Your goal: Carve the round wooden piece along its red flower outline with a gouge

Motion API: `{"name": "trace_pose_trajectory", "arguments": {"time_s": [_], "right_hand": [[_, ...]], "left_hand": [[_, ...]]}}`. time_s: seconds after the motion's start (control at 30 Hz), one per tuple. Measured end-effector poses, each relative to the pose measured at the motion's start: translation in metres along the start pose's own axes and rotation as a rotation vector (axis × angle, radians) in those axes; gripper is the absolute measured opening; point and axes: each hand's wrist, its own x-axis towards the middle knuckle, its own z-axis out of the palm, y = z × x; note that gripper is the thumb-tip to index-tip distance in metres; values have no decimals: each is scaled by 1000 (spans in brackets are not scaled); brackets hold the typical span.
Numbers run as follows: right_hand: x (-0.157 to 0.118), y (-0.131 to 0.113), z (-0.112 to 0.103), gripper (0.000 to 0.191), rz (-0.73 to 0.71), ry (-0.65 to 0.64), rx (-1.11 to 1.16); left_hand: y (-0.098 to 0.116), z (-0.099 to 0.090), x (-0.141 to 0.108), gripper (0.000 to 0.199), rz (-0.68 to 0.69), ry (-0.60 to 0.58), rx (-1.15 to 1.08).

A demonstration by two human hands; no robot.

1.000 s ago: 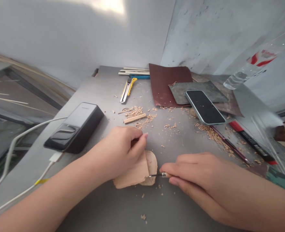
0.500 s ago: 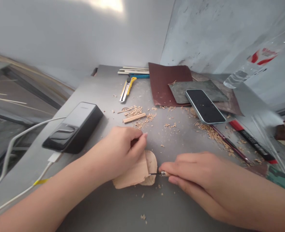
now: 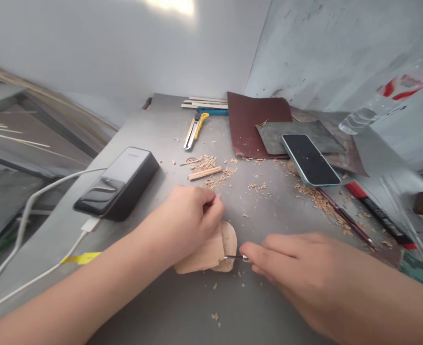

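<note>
A pale piece of wood [image 3: 201, 255] with a rounded, stepped end [image 3: 229, 244] lies on the grey table in front of me. My left hand [image 3: 197, 213] is closed over its far side and presses it down; the fingers underneath are partly hidden. In my right hand [image 3: 290, 268] is a small carving tool [image 3: 237, 257] with a thin dark shaft and a metal collar. Its tip touches the wood at the step beside the rounded end. Most of the tool's handle is hidden in my fingers.
Wood shavings [image 3: 206, 164] and a short wooden stick [image 3: 204, 173] lie beyond my hands. Further back are a yellow utility knife [image 3: 196, 130] and brown sandpaper [image 3: 256, 122]. A black power bank [image 3: 120, 182] with a white cable stands left. Right are a phone [image 3: 311, 160], pencil [image 3: 348, 219], marker [image 3: 382, 215] and bottle [image 3: 380, 103].
The whole view has shifted a little, so things on the table appear further right. My right hand has turned slightly, with the tool tip still at the wood's step. My left hand keeps its hold.
</note>
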Motion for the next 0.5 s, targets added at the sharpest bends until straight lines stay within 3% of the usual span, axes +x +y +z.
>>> {"name": "trace_pose_trajectory", "arguments": {"time_s": [0.17, 0.27, 0.4, 0.5], "right_hand": [[10, -5, -10, 24, 118, -93, 138], [10, -2, -11, 24, 12, -104, -1], [6, 4, -6, 49, -173, -48, -313], [9, 2, -6, 39, -123, -70, -215]], "left_hand": [[0, 1, 0, 40, 25, 23, -10], [0, 1, -1, 40, 24, 22, -4], [-2, 1, -2, 39, 39, 28, -11], [-3, 2, -2, 40, 35, 29, -26]]}}
